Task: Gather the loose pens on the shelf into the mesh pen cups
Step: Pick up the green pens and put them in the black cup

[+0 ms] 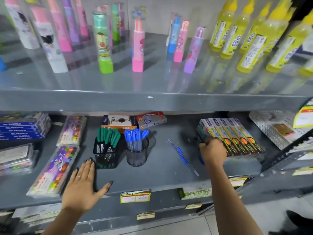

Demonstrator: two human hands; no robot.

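You are facing a grey metal shelving unit in a stationery shop, with price tags (135, 197) stuck along the near lip of the lower shelf (152, 177). Nearest you, your left hand (84, 187) lies flat and spread on that shelf, fingers released and holding nothing; it looks set there to steady you, just left of the cups. A little farther in and to the right, your right hand (212, 150) is curled into a loose fist beside the coloured pencil boxes (237, 136). A bit of blue (201, 160) shows below it, possibly a pen, but you cannot tell from here whether the fingers have closed on anything. Between your hands, two loose blue pens (182, 155) lie slanted on the bare shelf, touching or crossing each other, well apart from the cups. Left of them stand the two mesh cups side by side: the square black cup (105, 156) packed with green-capped markers, and the round mesh cup (137, 155) with blue-capped pens standing upright. By colour, the loose pens probably belong in the round one. Behind the cups lie two pen cartons (133, 122), and flat packs (52, 170) fill the left side. Farthest, on the upper shelf (152, 100), stand pastel tubes (138, 50) in rows and yellow glue bottles (250, 41) to the right.
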